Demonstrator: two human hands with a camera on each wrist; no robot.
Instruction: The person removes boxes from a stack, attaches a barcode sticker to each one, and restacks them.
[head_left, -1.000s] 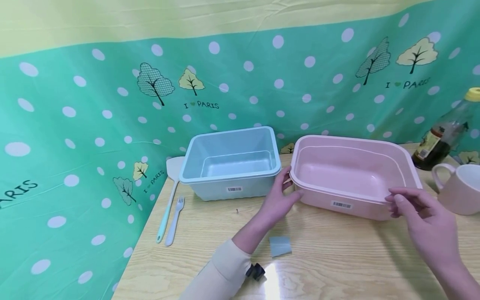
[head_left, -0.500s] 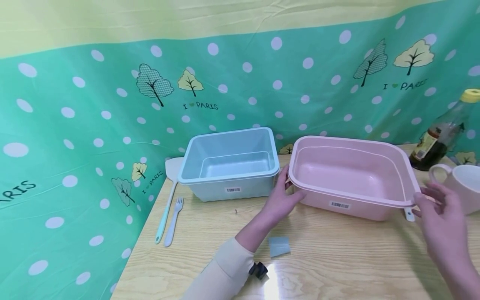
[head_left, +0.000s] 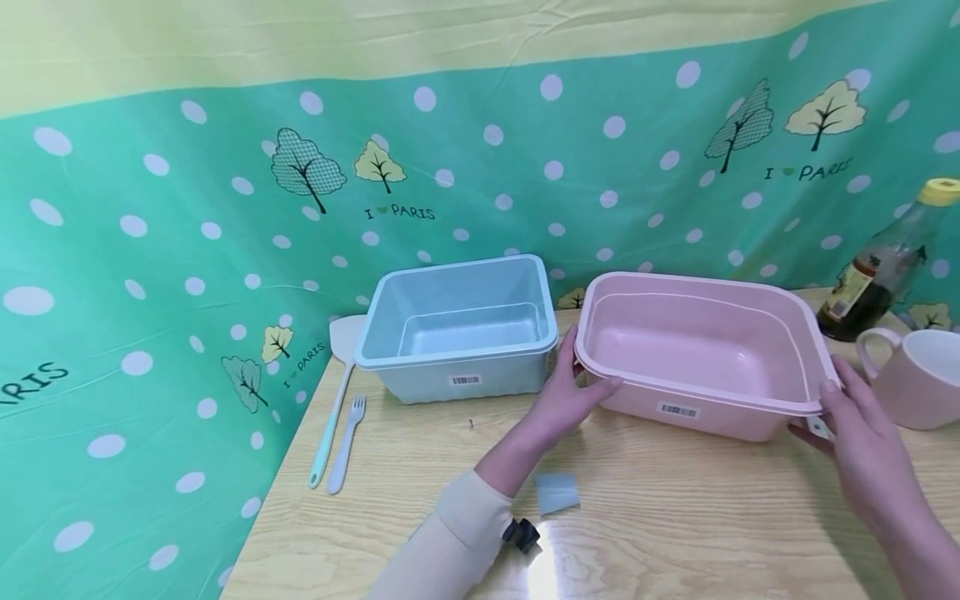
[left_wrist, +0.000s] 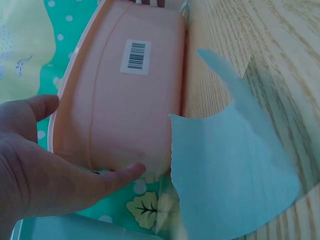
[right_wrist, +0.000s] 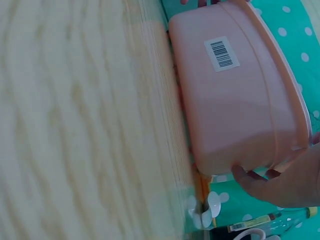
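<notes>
A pink plastic basin point(head_left: 682, 350) with a barcode label stands at the right of the table, its inside bare. At its left end, my left hand point(head_left: 555, 396) touches the corner, thumb extended along the front. Straight fingers point(left_wrist: 115, 180) lie along that end in the left wrist view. My right hand point(head_left: 862, 425) rests against the opposite end, near the front corner. The right wrist view shows a fairly straight finger point(right_wrist: 250, 182) under the rim there. A white handle end point(head_left: 817, 427) with a hole shows beside the right hand, partly hidden.
A light blue basin point(head_left: 457, 321) stands left of the pink one. Further left lie a turner point(head_left: 337, 408) and a fork point(head_left: 347, 446). A mug point(head_left: 922, 379) and a dark-sauce bottle point(head_left: 870, 275) are at right. A bluish sheet piece point(head_left: 557, 493) lies in front.
My right hand has moved from the pink basin's front right corner outward to its right end, uncovering the white handle end. My left hand stays at the left end.
</notes>
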